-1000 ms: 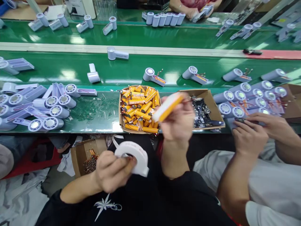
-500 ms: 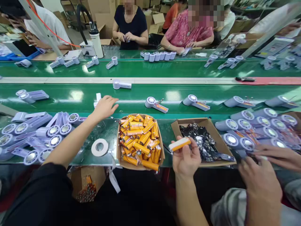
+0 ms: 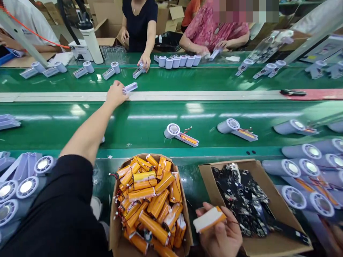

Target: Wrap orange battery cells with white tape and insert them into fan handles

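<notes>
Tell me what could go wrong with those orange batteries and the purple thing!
The orange batteries are piled high in their box, so one might roll out. The left hand stretches across the green belt with a purple part, which could get dropped. The right hand might let its battery slip.

I log 2 open cardboard boxes [image 3: 113, 235], 7 and 4 o'clock; 3 whole fans [image 3: 173, 131] on the near belt [image 3: 144, 132], centre to 3 o'clock; 4 unheld on the far belt [image 3: 174, 80], 10 o'clock.
</notes>
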The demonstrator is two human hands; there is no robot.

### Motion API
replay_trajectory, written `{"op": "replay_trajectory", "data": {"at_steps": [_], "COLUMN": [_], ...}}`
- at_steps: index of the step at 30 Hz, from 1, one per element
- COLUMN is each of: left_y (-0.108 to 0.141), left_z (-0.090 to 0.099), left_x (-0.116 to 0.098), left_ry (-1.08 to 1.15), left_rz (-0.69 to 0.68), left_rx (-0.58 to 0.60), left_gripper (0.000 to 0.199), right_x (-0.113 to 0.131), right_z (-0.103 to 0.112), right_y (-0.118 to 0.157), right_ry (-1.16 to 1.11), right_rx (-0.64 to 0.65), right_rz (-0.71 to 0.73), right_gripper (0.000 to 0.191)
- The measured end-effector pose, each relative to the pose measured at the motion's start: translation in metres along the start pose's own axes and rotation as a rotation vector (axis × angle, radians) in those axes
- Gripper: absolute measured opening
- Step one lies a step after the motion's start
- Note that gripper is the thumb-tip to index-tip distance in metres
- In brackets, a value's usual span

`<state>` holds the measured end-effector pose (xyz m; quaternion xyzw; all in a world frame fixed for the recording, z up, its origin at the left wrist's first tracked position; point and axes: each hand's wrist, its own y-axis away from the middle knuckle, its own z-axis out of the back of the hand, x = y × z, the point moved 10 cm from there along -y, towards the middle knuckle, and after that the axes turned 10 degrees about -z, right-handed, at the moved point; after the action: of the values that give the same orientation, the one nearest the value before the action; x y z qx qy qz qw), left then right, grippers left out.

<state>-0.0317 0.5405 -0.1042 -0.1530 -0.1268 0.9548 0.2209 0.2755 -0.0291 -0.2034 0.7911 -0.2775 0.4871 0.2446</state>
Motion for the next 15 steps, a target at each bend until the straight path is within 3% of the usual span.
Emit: {"op": "replay_trajectory", "data": {"at_steps": [3,6,8,10,12,15], "left_y": [0.028,0.084,0.124,0.154,0.168,0.165], "left_z": [0.018,0.009,0.001,-0.004,-0.008,-0.013], "left_x": [-0.023,-0.056,-0.082,-0.102,-0.111,-0.12], "left_ry": [0.091,0.143,0.042,-0.116,-0.248,-0.334], "left_rz": [-0.094,-0.233,-0.421,-0.594,-0.654,-0.595], "left_rx": [0.006,0.245,0.386,0.444,0.465,0.506], "left_gripper": [0.044,0.043,0.043,0.044,0.046,0.046], "right_x": [0.001,-0.002,-0.005,-0.007,-0.011,-0.015], "right_z": [-0.006,-0.011,-0.013,-0.015,-0.019,-0.026], "right_y": [0.0,0.0,-0.001,-0.003,-0.006,-0.009], "right_ry": [-0.003,-0.013,-0.026,-0.037,-0.047,-0.049], "right_rx": [0.025,0.045,0.046,0.04,0.042,0.055], "right_rz": [-0.01,-0.018,-0.021,-0.027,-0.043,-0.061], "right_gripper": [0.03,0.032,0.033,0.035,0.039,0.044]}}
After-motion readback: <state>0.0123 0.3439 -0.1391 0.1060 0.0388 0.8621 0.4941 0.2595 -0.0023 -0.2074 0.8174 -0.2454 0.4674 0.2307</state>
